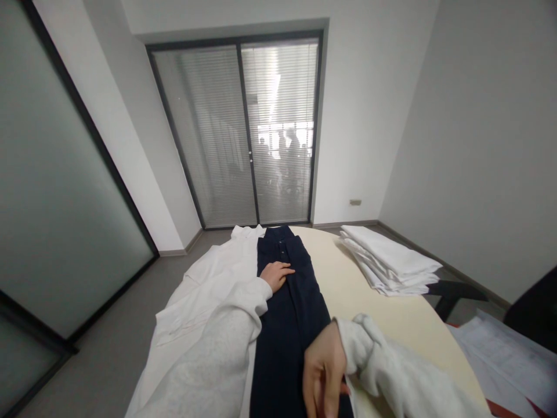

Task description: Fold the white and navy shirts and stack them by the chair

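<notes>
A pair of dark navy trousers [289, 307] lies lengthwise along the pale table [383, 313], folded leg on leg, waistband at the far end. My left hand [277, 273] rests flat on the upper part of the trousers, fingers stretched out. My right hand [322, 371] lies on the nearer part of the trousers, fingers extended and pointing down toward me. Both arms wear light grey sleeves. Neither hand holds anything.
White cloth [204, 290] is spread under and to the left of the trousers, hanging over the table's left edge. A stack of folded white cloths [389, 258] sits at the far right of the table. Papers [500, 348] lie at the right. A blinded glass door [243, 133] stands ahead.
</notes>
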`<state>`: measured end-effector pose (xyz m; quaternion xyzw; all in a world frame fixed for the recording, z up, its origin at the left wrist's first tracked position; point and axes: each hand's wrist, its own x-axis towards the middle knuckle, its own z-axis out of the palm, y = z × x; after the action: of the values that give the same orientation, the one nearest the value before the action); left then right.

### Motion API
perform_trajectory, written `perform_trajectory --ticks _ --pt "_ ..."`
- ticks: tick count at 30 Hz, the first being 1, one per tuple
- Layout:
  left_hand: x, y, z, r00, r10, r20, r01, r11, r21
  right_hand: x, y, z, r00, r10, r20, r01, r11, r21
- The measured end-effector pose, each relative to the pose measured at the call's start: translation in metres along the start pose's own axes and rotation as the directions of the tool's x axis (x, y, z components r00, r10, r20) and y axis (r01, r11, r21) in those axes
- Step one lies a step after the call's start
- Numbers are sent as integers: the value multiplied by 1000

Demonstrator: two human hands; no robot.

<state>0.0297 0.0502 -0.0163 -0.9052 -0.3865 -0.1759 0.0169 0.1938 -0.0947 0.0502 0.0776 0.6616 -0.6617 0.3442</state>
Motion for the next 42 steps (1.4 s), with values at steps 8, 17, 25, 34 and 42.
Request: perform_trajectory --ticks 8,17,25,34,42 --pt "-1 1 -1 998 -37 -46 35 999 -40 -24 64 -60 -116 -415 -903 -370 861 -348" --pt "0 2 -1 993 6 -122 -24 988 -150 -47 91 -85 -43 -467 -883 -484 783 -390" --pt "1 4 -3 963 41 -268 -92 979 -180 -46 76 -136 -248 -385 -889 -541 816 -203" --pt "0 -1 -5 978 -11 -208 -24 986 -166 -33 86 -144 -123 -333 -935 -635 750 -183" --pt "1 0 -4 950 -238 -203 230 971 -65 -31 98 -137 -61 -249 -966 -745 656 -122"
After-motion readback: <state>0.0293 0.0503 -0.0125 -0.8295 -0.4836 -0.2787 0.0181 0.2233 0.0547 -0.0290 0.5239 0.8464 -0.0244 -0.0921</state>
